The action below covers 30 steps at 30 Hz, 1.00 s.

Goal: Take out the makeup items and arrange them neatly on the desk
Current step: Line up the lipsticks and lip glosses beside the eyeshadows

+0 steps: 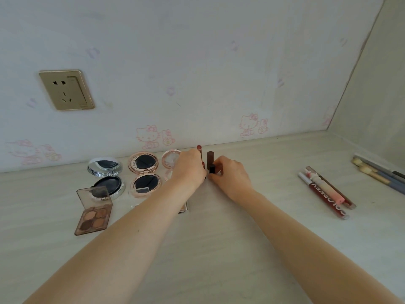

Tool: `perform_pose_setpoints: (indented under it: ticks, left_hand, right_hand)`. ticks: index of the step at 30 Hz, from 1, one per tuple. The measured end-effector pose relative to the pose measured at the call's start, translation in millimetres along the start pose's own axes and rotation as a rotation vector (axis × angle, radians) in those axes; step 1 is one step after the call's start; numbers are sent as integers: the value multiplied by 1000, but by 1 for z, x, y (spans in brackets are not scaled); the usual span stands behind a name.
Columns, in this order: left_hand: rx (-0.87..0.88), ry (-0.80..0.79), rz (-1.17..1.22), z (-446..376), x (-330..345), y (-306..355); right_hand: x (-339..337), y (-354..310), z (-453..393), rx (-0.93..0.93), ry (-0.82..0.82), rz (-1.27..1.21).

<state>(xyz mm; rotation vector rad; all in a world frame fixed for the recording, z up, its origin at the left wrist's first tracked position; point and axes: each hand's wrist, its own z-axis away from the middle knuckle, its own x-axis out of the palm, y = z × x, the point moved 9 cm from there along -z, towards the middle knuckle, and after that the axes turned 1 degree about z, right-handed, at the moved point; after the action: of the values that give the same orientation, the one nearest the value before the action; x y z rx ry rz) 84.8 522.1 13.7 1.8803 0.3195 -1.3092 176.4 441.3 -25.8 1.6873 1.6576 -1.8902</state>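
Both hands meet near the back of the pale desk (219, 249). My left hand (190, 170) grips a slim red lipstick tube (199, 148) standing upright; only its top shows above my fingers. My right hand (230, 174) pinches a small black lipstick (212, 168) upright on the desk. A dark brown lipstick (210, 156) stands just behind it. To the left lie an open silver compact (105, 170), an open rose-gold compact (143, 170), a pink compact (171, 159) partly hidden by my left hand, and an open brown eyeshadow palette (94, 216).
Lip gloss tubes (326, 191) lie at the right of the desk, and several makeup brushes (377, 172) lie against the right wall. A wall socket (65, 89) sits on the back wall. A small palette edge (183, 208) peeks out under my left forearm.
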Motion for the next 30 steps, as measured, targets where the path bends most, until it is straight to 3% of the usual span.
perform_pose_setpoints:
  ticks: [8, 17, 25, 30]
  left_hand:
    - [-33, -5, 27, 0, -2, -6]
    - [12, 100, -42, 15, -30, 0]
    - [114, 156, -102, 44, -42, 22]
    - [243, 110, -77, 67, -19, 59]
  right_hand:
    - [-2, 1, 3, -2, -12, -5]
    - [-21, 6, 17, -30, -35, 100]
    - [-51, 1, 51, -99, -55, 316]
    - [-80, 12, 77, -115, -32, 418]
